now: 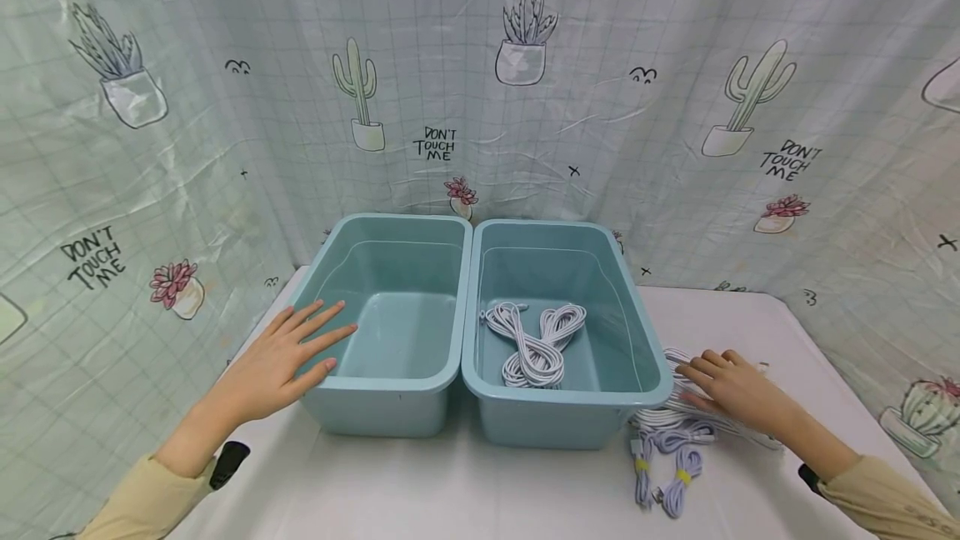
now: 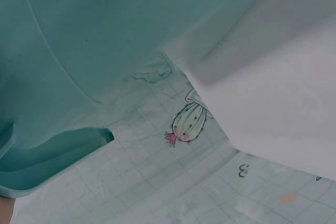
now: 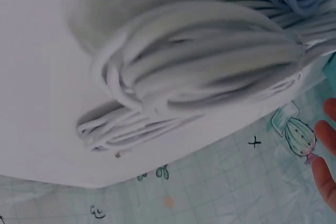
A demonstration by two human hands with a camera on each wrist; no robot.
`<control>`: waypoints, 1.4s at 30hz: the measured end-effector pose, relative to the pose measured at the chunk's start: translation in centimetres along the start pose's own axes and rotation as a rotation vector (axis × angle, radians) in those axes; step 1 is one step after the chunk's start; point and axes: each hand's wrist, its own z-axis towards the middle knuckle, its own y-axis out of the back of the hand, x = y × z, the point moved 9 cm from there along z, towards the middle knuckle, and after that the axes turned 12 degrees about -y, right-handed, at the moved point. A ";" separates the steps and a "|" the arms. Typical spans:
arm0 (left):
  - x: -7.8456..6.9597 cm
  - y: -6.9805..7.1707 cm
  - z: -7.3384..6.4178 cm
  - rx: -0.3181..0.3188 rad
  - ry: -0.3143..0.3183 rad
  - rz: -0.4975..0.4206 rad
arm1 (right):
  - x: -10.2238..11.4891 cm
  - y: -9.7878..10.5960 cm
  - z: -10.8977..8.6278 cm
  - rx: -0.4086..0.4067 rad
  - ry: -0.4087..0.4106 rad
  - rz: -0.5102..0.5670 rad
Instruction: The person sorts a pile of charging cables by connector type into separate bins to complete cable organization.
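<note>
Fingers spread, my left hand point(image 1: 273, 365) is at the left side of an empty blue-green plastic bin point(image 1: 382, 384); whether it touches the rim I cannot tell. My right hand point(image 1: 738, 390) hovers over or rests on coiled white cables point(image 1: 660, 417) right of the second bin point(image 1: 570, 398), fingers loosely bent. In the right wrist view, a large white cable bundle point(image 3: 210, 61) fills the middle, and the visible fingertips point(image 3: 325, 135) are apart from it. Inside the second bin lie bundled white cables point(image 1: 534, 357).
Smaller pale-lavender cable bundles point(image 1: 684, 437) lie in front of the white ones; two, including a left one point(image 1: 642, 482), have yellow ties. Both bins stand side by side on a white table point(image 1: 480, 494). A printed curtain point(image 1: 600, 140) hangs behind and along the sides.
</note>
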 end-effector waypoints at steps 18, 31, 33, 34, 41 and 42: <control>-0.1 0.0 -0.1 -0.015 -0.010 0.009 | 0.6 -3.3 -1.0 0.041 -0.024 -0.035; -0.2 0.2 -0.1 -0.031 -0.020 0.012 | 0.0 -5.0 -1.7 0.240 -0.183 -0.004; -0.2 0.3 -0.1 -0.034 -0.022 0.013 | 0.0 -5.0 -1.8 0.243 -0.197 0.004; -0.3 0.3 0.0 -0.035 -0.023 0.014 | 0.0 -4.9 -1.8 0.237 -0.198 0.005; -0.3 0.4 0.0 -0.036 -0.025 0.019 | 0.2 -4.6 -1.7 0.218 -0.208 -0.006; -0.3 0.4 0.0 -0.036 -0.025 0.020 | 0.3 -4.6 -1.7 0.224 -0.214 -0.004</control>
